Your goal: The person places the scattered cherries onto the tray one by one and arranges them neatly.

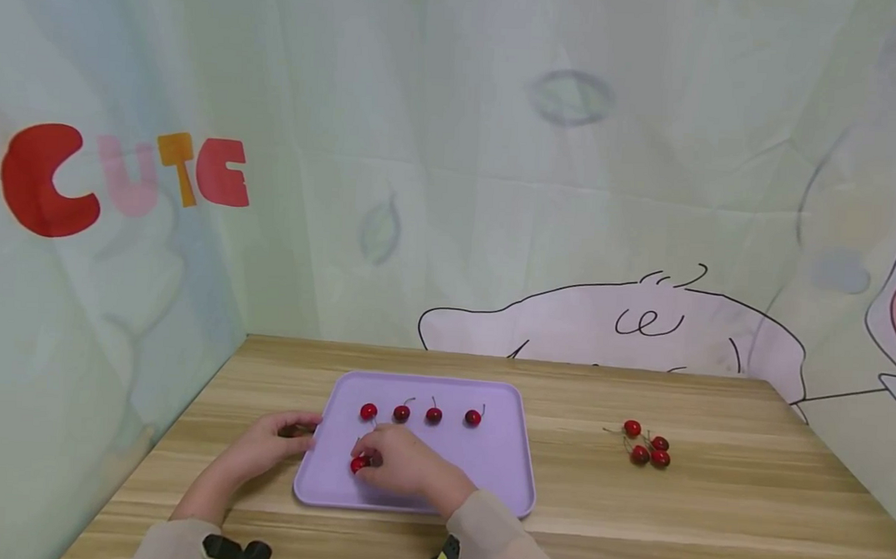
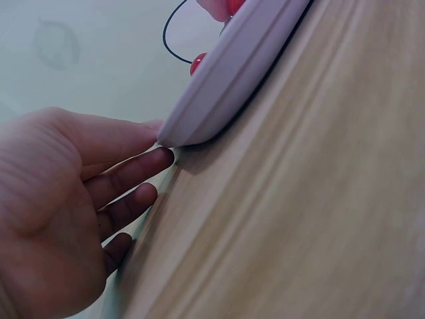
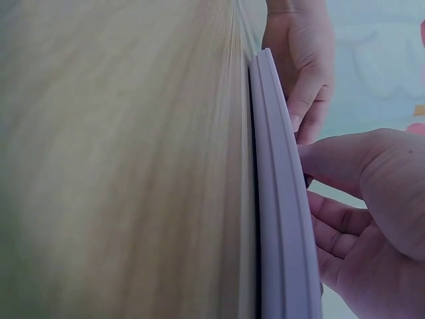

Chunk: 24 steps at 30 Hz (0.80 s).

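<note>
Cherry [image 1: 357, 466], round and glossy red, sits pinched in the right hand [image 1: 406, 467] within the rectangular lilac tray [image 1: 485, 469]; the left hand [image 1: 268, 440], fingers loosely extended, touches its side.

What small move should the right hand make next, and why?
Probably the right hand should loosen its grip and release the held cherry: it is low over the tray, nearer the person than the leftmost cherry of the back row, and the left hand touches the tray's left edge.
</note>
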Available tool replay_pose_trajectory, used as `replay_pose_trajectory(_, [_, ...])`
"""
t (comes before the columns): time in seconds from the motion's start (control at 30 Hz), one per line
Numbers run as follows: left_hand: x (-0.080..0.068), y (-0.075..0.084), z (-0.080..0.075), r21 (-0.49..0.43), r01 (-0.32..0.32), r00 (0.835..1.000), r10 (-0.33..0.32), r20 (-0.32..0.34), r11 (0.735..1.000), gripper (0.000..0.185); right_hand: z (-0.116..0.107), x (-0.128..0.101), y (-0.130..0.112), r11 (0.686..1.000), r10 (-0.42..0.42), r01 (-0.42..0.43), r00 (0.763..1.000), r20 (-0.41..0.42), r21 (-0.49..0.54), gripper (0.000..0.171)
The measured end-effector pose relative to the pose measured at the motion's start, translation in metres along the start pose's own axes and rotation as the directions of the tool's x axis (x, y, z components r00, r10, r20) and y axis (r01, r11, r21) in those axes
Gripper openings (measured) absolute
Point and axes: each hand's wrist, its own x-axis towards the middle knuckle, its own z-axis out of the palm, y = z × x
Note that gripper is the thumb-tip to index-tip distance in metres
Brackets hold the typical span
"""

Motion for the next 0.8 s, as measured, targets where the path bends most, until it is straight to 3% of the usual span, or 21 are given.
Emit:
replay_pose_trajectory(0.2, [-0.0004, 0.0006, -0.0001, 0.002, -0.001, 1.0, 0.001, 0.0, 1.0, 0.041, 0.0015, 0.0013, 0.0017, 1.0, -0.017, 0.017, 1.0, -0.007, -0.002, 0.017])
replay_pose_trajectory(0.57, [-0.0005, -0.0004, -0.001, 0.011, -0.012, 1.0, 0.012, 0.006, 1.0, 0.041, 0.0012, 0.0003, 0.0014, 0.999, 0.025, -0.025, 1.0, 0.003, 0.02, 0.022])
replay_pose_trajectory(0.8, [-0.0003, 0.0003, -0.0012, 0.013, -0.023, 1.0, 0.023, 0.005, 1.0, 0.041, 0.0001, -0.0014, 0.0046, 0.999, 0.029, -0.027, 0.999, -0.041, 0.043, 0.023])
